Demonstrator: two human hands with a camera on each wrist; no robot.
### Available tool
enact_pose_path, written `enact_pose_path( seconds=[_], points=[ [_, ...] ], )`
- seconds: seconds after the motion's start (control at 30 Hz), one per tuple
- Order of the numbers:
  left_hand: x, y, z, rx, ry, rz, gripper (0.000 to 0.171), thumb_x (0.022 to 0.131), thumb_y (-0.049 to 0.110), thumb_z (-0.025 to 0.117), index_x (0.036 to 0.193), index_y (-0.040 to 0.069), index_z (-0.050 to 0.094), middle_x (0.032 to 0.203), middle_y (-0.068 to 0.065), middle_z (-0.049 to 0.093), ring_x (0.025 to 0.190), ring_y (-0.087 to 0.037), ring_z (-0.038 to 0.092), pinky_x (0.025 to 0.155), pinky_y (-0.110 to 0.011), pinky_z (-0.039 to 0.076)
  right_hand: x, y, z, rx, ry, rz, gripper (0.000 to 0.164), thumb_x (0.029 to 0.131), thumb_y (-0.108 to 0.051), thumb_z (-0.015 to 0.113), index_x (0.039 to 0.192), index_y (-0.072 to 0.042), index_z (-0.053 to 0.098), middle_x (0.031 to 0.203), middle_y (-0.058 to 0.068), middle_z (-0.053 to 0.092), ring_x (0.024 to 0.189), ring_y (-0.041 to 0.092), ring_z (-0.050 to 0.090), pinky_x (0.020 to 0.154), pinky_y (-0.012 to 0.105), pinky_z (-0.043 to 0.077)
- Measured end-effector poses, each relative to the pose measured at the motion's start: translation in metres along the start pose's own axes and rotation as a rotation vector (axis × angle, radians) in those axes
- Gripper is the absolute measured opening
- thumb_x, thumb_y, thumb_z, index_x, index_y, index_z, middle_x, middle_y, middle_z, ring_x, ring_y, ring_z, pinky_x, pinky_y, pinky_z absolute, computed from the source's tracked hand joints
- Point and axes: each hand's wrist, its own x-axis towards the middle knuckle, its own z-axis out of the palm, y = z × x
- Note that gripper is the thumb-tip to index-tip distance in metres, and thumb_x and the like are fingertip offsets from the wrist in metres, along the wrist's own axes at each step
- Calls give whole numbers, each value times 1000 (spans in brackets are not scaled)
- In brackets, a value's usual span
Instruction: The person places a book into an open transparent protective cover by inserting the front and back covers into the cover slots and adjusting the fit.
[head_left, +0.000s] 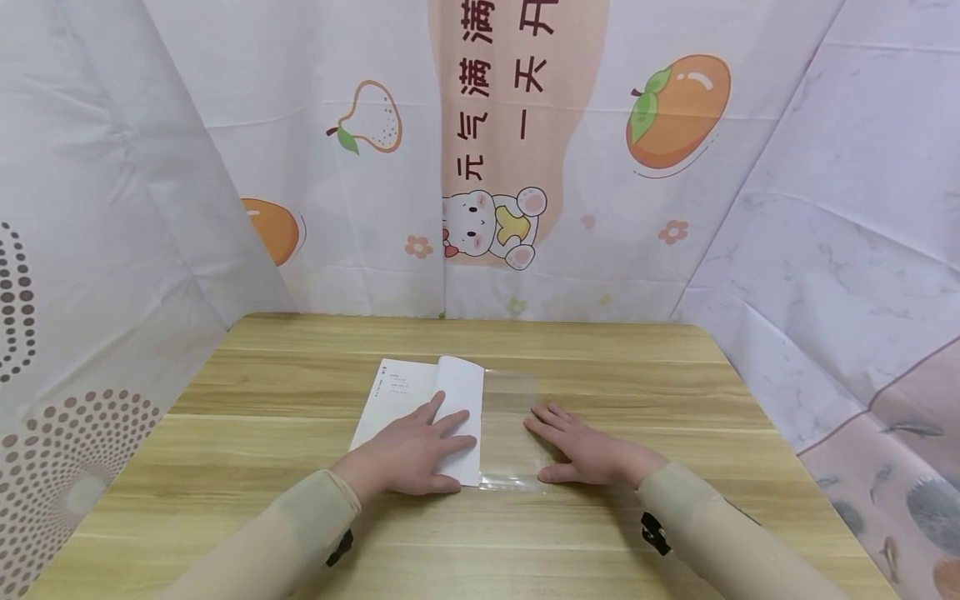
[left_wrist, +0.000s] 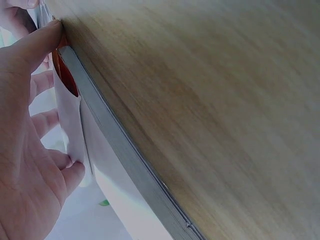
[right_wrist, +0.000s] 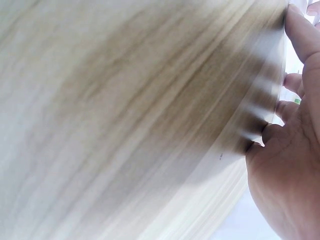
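A book lies on the wooden table with a printed page showing on its left. Its white cover or leaf bulges up on the right. My left hand presses on this white part with fingers spread. In the left wrist view, the book's page block is seen edge-on, with an orange inner surface under the curved cover. A clear plastic sheet extends right from the book. My right hand rests at the sheet's right edge, fingers extended, fingertips on the sheet or the table.
The wooden table has bare wood around the book. A printed curtain hangs behind its far edge, and more curtains hang at the left and right. Dark straps show under both forearms.
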Motion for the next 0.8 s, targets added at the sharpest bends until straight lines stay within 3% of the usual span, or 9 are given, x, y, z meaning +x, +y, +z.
enact_pose_path(
  seconds=[0.47, 0.8],
  points=[
    [1, 3, -4, -1, -32, -3, 66, 94, 67, 57, 149, 31, 53, 164, -4, 37, 150, -51, 25, 119, -51, 33, 0, 0, 0, 15, -3, 4, 82, 101, -43, 62, 162, -3, 24, 169, 24, 9, 154, 50, 4, 120, 68, 11],
    [4, 6, -6, -32, -40, -14, 66, 94, 67, 58, 148, 29, 54, 163, -5, 37, 151, -52, 21, 112, -65, 37, 0, -1, -2, 18, -13, 5, 83, 101, -42, 63, 162, -3, 23, 169, 24, 10, 154, 50, 5, 121, 67, 11]
  ],
)
